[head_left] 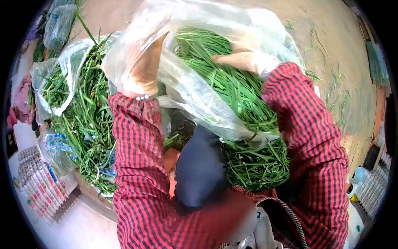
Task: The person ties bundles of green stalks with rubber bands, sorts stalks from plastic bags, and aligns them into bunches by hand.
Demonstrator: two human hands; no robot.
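Observation:
A clear plastic bag (190, 87) lies spread around a thick bundle of long, flat green leaves (232, 87) that look like chives. My left hand (145, 62) is raised at the bag's left side, with film over it; its fingers are blurred and covered. My right hand (244, 60) rests on the upper right of the bundle, thumb stretched over the leaves and apart from the fingers, which are partly under the film. More cut greens (257, 164) lie below the bag, close to my body.
A large heap of loose greens (89, 108) in open plastic stands on the left. Filled bags (60, 27) lie at the far upper left. Stacked white crates or bundles (43, 186) stand lower left. Scattered leaf bits (338, 95) lie on the brown surface at right.

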